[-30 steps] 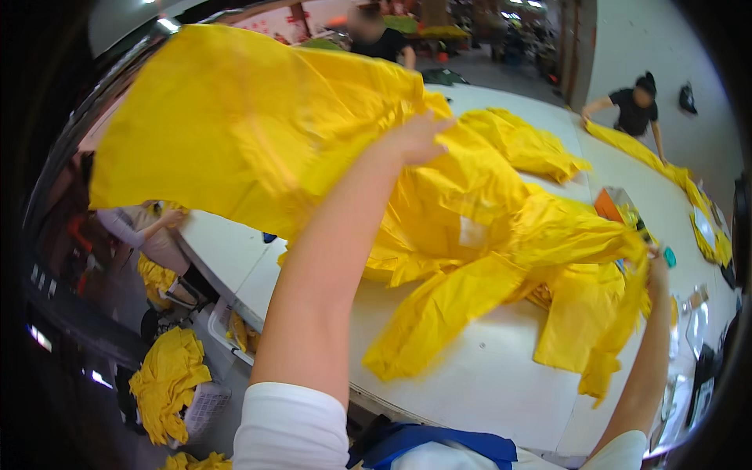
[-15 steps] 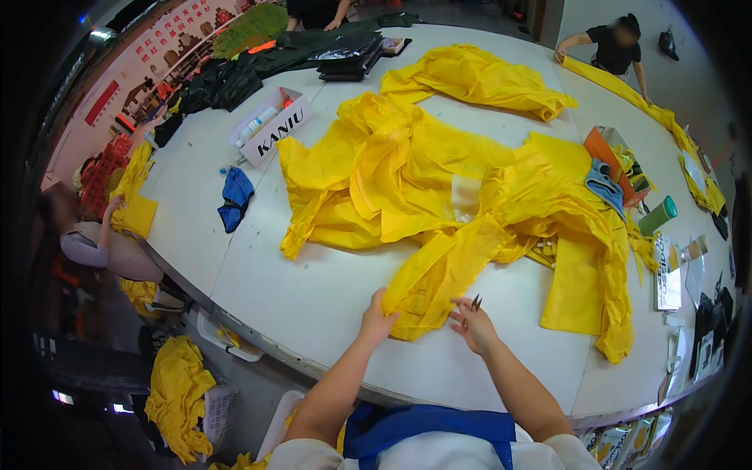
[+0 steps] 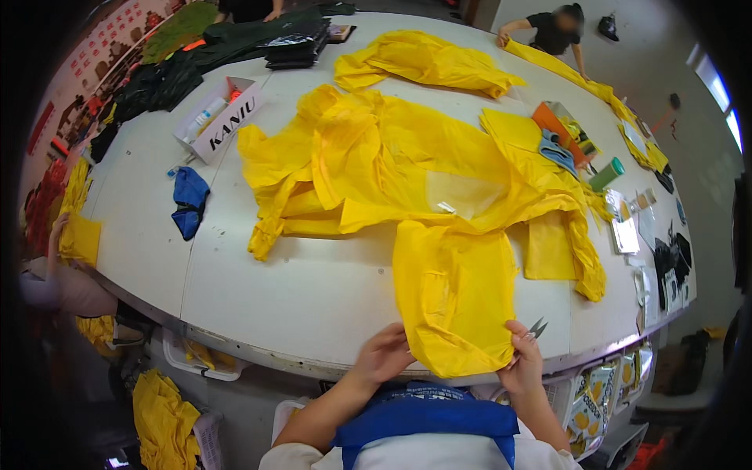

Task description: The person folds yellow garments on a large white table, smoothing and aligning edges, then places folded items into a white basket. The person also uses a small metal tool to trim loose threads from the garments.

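A large yellow raincoat (image 3: 415,149) of thin fabric, with a clear window panel (image 3: 462,194), lies crumpled across the white table. One broad flap of it (image 3: 470,274) stretches toward me over the table's near edge. At the flap's lower left edge, my left hand (image 3: 384,356) is closed on the fabric, some fingertips hidden by it. My right hand (image 3: 523,360) pinches the flap's lower right corner and also keeps a small pair of thread snips (image 3: 538,327), blades pointing up and away from the cloth.
A white box (image 3: 223,125) of supplies and a blue cloth piece (image 3: 189,202) lie to the left. Another yellow garment (image 3: 423,63) and dark garments (image 3: 164,82) lie farther back. An orange box (image 3: 558,129) and green cylinder (image 3: 607,174) stand right. Co-workers handle yellow fabric at both sides.
The near flap of the raincoat has been drawn toward me and spread wider. Both hands have come closer to my body, and the right hand now grips the flap's corner. The view has shifted.
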`<move>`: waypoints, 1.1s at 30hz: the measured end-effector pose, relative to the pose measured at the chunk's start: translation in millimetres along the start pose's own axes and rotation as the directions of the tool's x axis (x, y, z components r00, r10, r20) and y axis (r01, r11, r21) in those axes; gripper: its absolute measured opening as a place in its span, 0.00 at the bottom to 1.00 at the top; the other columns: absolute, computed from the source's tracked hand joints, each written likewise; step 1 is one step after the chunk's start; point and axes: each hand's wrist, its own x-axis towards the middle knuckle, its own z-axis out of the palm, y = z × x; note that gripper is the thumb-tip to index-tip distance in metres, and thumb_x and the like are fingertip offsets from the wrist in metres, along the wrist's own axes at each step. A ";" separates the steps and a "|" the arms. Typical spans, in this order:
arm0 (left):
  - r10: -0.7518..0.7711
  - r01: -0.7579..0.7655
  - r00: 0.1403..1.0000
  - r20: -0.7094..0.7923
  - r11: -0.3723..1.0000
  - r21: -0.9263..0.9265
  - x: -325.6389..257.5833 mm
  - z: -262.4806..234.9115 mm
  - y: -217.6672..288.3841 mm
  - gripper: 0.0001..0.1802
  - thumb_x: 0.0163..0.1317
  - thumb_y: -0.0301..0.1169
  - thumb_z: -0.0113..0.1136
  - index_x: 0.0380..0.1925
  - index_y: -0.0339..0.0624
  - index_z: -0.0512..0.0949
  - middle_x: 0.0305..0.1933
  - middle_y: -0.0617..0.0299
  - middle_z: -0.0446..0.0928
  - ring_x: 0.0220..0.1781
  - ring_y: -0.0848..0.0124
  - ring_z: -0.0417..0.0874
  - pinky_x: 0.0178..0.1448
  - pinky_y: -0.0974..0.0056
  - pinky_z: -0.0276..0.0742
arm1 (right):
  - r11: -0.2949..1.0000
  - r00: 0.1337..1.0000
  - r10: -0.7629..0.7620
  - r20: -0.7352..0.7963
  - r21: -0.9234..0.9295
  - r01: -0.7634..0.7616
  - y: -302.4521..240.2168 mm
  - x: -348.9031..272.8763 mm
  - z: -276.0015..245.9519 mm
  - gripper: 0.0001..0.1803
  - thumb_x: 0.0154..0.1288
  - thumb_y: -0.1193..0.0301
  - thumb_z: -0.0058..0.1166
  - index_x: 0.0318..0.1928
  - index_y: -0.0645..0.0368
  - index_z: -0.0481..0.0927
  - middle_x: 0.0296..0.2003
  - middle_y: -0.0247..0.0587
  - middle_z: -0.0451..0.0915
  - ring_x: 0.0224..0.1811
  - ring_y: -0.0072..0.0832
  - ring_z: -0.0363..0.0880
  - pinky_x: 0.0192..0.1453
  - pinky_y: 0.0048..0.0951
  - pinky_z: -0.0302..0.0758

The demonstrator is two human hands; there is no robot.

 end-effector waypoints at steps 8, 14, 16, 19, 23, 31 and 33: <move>-0.063 0.135 0.931 -0.360 0.975 0.178 48.4 -18.6 -33.8 0.27 0.70 0.38 0.48 0.66 0.41 0.61 0.68 0.56 0.64 0.67 0.61 0.67 0.69 0.55 0.64 | -0.295 0.924 0.129 0.360 -0.876 0.382 -7.7 -29.2 -44.2 0.14 0.61 0.75 0.52 0.48 0.55 0.81 0.22 0.45 0.79 0.19 0.38 0.76 0.29 0.29 0.76; 0.054 0.075 0.933 -0.357 0.938 0.339 18.7 11.7 -68.0 0.27 0.70 0.38 0.49 0.66 0.41 0.61 0.66 0.56 0.66 0.66 0.62 0.69 0.66 0.58 0.69 | 0.165 0.773 -0.137 0.620 -0.755 0.635 -10.9 -5.6 -2.0 0.13 0.65 0.76 0.50 0.49 0.54 0.80 0.41 0.46 0.81 0.42 0.34 0.81 0.44 0.29 0.76; 0.104 0.016 0.962 -0.253 0.901 0.434 16.5 33.2 -77.1 0.25 0.71 0.38 0.46 0.65 0.42 0.62 0.65 0.56 0.67 0.64 0.63 0.71 0.64 0.59 0.71 | 0.396 0.806 -0.047 0.590 -0.730 0.558 3.9 8.4 -6.6 0.13 0.67 0.76 0.48 0.50 0.56 0.79 0.44 0.44 0.80 0.46 0.30 0.79 0.48 0.26 0.75; 0.289 0.071 0.948 -0.134 0.218 0.973 13.2 24.3 -71.6 0.24 0.62 0.36 0.59 0.58 0.41 0.71 0.59 0.55 0.74 0.58 0.64 0.77 0.58 0.61 0.74 | 0.670 0.836 0.166 0.523 -0.682 0.294 25.9 24.6 -18.8 0.13 0.71 0.72 0.46 0.53 0.61 0.75 0.48 0.40 0.77 0.51 0.23 0.73 0.56 0.24 0.70; 0.474 0.052 0.877 0.081 -0.260 0.964 13.3 26.7 -73.3 0.22 0.53 0.31 0.67 0.49 0.41 0.77 0.49 0.55 0.80 0.50 0.60 0.82 0.54 0.60 0.76 | 0.658 0.823 0.379 0.423 -0.749 0.081 31.0 33.5 -42.1 0.14 0.72 0.68 0.45 0.51 0.61 0.76 0.46 0.39 0.78 0.48 0.23 0.74 0.56 0.24 0.69; 0.366 0.243 0.707 -0.605 0.678 0.694 2.0 1.3 -75.9 0.17 0.72 0.38 0.43 0.53 0.42 0.72 0.45 0.57 0.79 0.40 0.66 0.84 0.36 0.68 0.79 | 0.473 0.885 -0.242 0.398 -0.748 0.465 2.2 36.4 -98.6 0.26 0.56 0.77 0.58 0.57 0.58 0.73 0.53 0.34 0.76 0.24 0.12 0.60 0.30 0.19 0.64; 0.183 0.314 0.743 -0.644 0.754 0.576 4.6 16.3 -82.6 0.20 0.75 0.43 0.36 0.54 0.43 0.70 0.46 0.55 0.79 0.38 0.68 0.85 0.32 0.70 0.77 | 0.405 0.925 -0.204 0.319 -0.833 0.377 8.6 35.2 -88.5 0.31 0.54 0.83 0.57 0.61 0.58 0.68 0.51 0.34 0.75 0.24 0.12 0.61 0.30 0.17 0.64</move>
